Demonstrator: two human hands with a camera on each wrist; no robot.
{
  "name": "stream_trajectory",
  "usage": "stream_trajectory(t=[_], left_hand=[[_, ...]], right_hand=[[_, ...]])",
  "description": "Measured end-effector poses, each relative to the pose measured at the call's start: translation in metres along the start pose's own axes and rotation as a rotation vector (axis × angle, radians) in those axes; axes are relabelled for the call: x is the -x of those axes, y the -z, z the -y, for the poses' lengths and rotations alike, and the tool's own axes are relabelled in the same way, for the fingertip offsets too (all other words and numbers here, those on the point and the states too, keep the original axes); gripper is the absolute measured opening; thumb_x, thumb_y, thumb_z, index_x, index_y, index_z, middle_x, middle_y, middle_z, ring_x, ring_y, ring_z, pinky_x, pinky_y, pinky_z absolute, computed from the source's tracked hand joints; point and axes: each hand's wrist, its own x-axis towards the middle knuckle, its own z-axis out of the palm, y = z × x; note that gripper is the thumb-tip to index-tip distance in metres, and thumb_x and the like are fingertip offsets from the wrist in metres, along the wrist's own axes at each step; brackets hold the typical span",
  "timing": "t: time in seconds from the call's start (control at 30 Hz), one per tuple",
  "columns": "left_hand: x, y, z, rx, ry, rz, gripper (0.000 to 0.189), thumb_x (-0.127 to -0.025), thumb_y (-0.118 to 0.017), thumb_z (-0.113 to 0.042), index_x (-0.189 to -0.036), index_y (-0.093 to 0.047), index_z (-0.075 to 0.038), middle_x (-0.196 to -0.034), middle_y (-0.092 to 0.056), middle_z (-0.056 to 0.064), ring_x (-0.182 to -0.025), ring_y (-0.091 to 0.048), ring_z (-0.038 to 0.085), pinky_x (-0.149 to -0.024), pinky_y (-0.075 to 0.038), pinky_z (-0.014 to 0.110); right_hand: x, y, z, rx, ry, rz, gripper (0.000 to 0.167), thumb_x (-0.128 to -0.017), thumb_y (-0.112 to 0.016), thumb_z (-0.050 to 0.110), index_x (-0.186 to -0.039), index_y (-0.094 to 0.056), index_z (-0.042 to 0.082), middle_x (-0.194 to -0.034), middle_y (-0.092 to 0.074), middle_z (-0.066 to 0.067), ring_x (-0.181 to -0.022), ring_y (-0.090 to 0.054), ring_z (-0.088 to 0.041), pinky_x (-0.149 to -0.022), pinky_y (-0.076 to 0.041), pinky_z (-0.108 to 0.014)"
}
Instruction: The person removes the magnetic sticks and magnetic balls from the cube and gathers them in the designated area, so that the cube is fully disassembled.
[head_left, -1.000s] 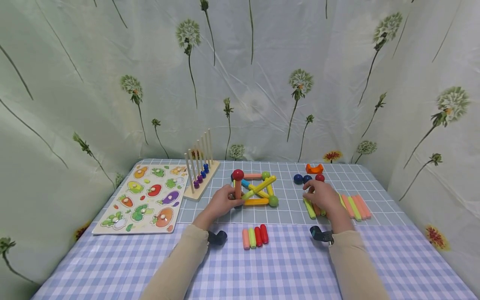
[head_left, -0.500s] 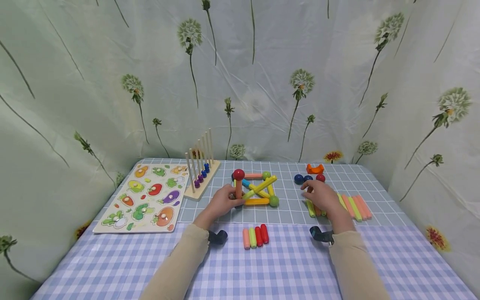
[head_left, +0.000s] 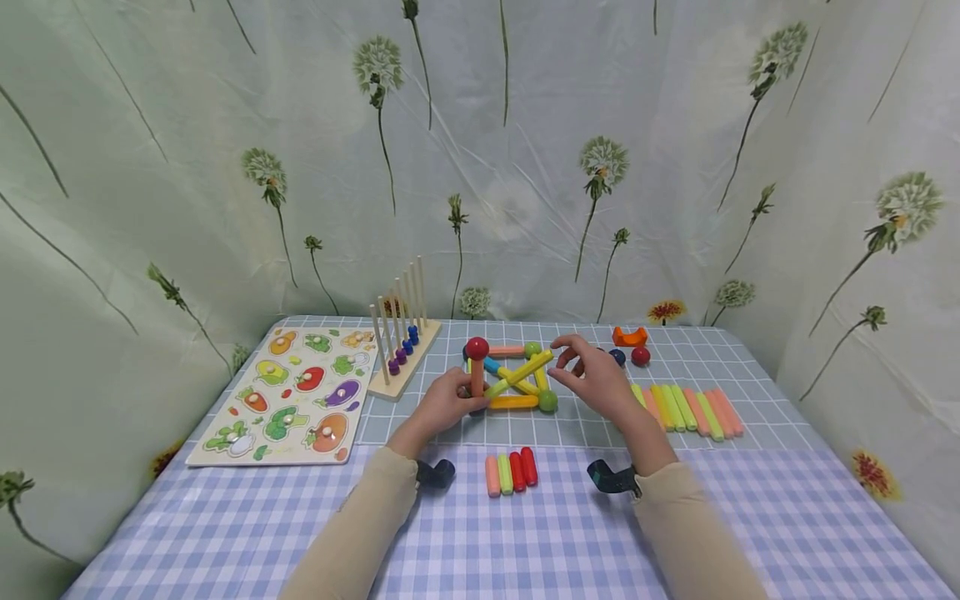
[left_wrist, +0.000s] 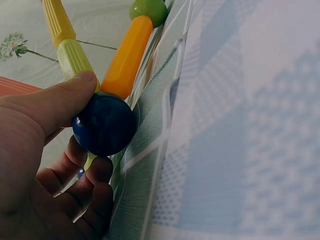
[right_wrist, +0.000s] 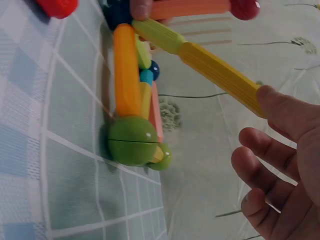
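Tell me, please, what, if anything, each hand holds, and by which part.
The left hand holds the stick frame by its near-left dark blue ball. The right hand is at the free end of the raised yellow stick; whether it grips cannot be told.

Puzzle board [head_left: 288,396] along the table's [head_left: 558,542] left edge
Rightward: peg rack [head_left: 408,367] by the far edge, stick frame [head_left: 521,374], rods [head_left: 684,408] near right edge.
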Motion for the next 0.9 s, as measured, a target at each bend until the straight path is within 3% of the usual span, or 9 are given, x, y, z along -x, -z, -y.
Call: stream_trajectory(t=[0.13, 0.4, 0.6, 0.7, 0.9], left_hand=[[0.0, 0.0, 0.0, -0.009, 0.007, 0.01, 0.015, -0.087, -0.079, -0.026, -0.099, -0.076, -0.018, -0.09, -0.055, 0.005, -0.083, -0.05, 0.02, -0.072, -0.041, 0.03], [0.0, 0.0, -0.001, 0.016, 0.045, 0.007, 0.017, -0.087, -0.078, -0.027, -0.102, -0.075, -0.018, -0.096, -0.057, 0.005, -0.088, -0.054, 0.021, -0.08, -0.048, 0.033], [0.0, 0.0, -0.001, -0.003, 0.028, 0.008, 0.016, -0.087, -0.078, -0.028, -0.1, -0.075, -0.019, -0.093, -0.056, 0.005, -0.085, -0.052, 0.021, -0.076, -0.044, 0.031], [0.0, 0.0, 0.0, -0.01, 0.022, 0.009, 0.015, -0.087, -0.078, -0.028, -0.099, -0.075, -0.02, -0.092, -0.055, 0.005, -0.085, -0.051, 0.021, -0.074, -0.043, 0.031], [0.0, 0.0, -0.001, -0.008, 0.032, 0.012, 0.016, -0.087, -0.079, -0.029, -0.099, -0.075, -0.02, -0.091, -0.054, 0.006, -0.085, -0.051, 0.021, -0.074, -0.043, 0.031]], right_hand=[[0.001, -0.005, 0.002, 0.034, -0.007, -0.012, 0.036, -0.092, -0.072, 0.027, -0.122, -0.055, 0.017, -0.101, -0.069, -0.005, -0.078, -0.056, -0.017, -0.068, -0.049, -0.024], [0.001, -0.006, 0.002, 0.035, 0.011, -0.001, 0.029, -0.09, -0.075, 0.026, -0.107, -0.054, 0.015, -0.097, -0.066, -0.006, -0.076, -0.055, -0.017, -0.066, -0.05, -0.022], [0.002, -0.003, 0.002, 0.032, 0.036, 0.0, 0.028, -0.086, -0.078, 0.02, -0.098, -0.052, 0.015, -0.09, -0.064, -0.005, -0.073, -0.055, -0.017, -0.062, -0.048, -0.022], [0.002, -0.001, 0.001, 0.015, 0.03, -0.03, 0.028, -0.085, -0.078, 0.019, -0.098, -0.053, 0.015, -0.089, -0.064, -0.006, -0.074, -0.056, -0.017, -0.063, -0.049, -0.022], [0.002, 0.009, -0.009, -0.12, 0.012, -0.102, 0.028, -0.089, -0.075, 0.015, -0.109, -0.055, 0.012, -0.106, -0.066, -0.009, -0.085, -0.065, -0.022, -0.071, -0.056, -0.023]])
